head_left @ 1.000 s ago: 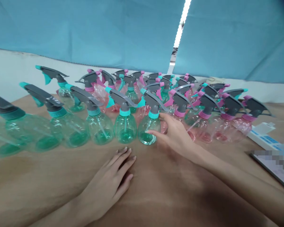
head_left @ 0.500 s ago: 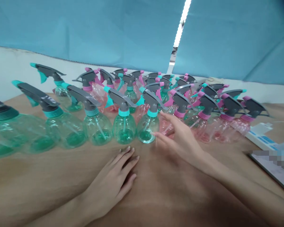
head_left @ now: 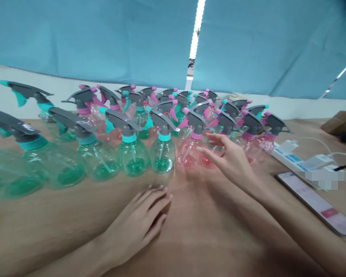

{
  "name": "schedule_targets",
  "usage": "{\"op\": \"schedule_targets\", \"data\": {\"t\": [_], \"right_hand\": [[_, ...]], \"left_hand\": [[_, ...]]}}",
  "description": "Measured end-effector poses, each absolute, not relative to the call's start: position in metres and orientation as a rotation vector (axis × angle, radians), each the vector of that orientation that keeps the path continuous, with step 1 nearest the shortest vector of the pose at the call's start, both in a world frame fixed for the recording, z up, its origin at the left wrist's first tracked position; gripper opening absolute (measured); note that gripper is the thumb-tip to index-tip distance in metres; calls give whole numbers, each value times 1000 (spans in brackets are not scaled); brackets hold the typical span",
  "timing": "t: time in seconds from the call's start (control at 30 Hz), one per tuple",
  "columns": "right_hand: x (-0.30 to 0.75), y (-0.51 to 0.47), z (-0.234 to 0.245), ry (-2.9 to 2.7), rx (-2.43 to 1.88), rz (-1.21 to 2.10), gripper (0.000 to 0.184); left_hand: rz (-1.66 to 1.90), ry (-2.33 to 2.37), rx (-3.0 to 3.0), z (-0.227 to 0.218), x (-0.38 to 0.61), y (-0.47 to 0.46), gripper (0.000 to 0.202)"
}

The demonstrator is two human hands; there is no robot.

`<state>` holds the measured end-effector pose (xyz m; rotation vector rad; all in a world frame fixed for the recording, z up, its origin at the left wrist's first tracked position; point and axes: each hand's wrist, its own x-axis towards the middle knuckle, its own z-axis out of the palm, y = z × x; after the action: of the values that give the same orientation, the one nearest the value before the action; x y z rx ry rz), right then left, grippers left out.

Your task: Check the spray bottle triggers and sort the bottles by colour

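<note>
My left hand [head_left: 141, 217] lies flat on the wooden table, palm down and holding nothing, below a clear green spray bottle [head_left: 163, 154] with a grey and turquoise trigger head. Over by the front row, my right hand [head_left: 233, 159] has its thumb and fingers apart. Nearest to it is a pink spray bottle [head_left: 210, 159], partly hidden behind the fingers; whether they touch it I cannot tell. Just left of that one, another pink spray bottle [head_left: 187, 152] stands upright.
Several more green and pink spray bottles stand in rows behind and to the left, before a blue curtain [head_left: 103, 42]. At the right lie a phone [head_left: 311, 202] and a white power strip [head_left: 288, 156] with plugs and cables. A brown box [head_left: 340, 125] sits at the far right.
The view has swung right, so the bottles appear further left. My right hand has moved from the front-row green bottle to the pink ones. My left hand stays on the table.
</note>
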<state>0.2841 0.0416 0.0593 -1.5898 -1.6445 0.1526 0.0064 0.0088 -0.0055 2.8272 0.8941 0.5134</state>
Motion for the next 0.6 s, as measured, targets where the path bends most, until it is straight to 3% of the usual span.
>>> {"op": "schedule_targets", "data": {"t": [0.23, 0.43, 0.6], "right_hand": [[266, 69, 56, -1685, -1594, 221, 71], [266, 75, 54, -1736, -1616, 208, 43], [268, 51, 52, -1745, -1610, 167, 38]], "left_hand": [[539, 752, 2894, 3, 20, -3, 35], [605, 846, 2817, 13, 23, -7, 33], [666, 1031, 2593, 7, 32, -9, 30]]}}
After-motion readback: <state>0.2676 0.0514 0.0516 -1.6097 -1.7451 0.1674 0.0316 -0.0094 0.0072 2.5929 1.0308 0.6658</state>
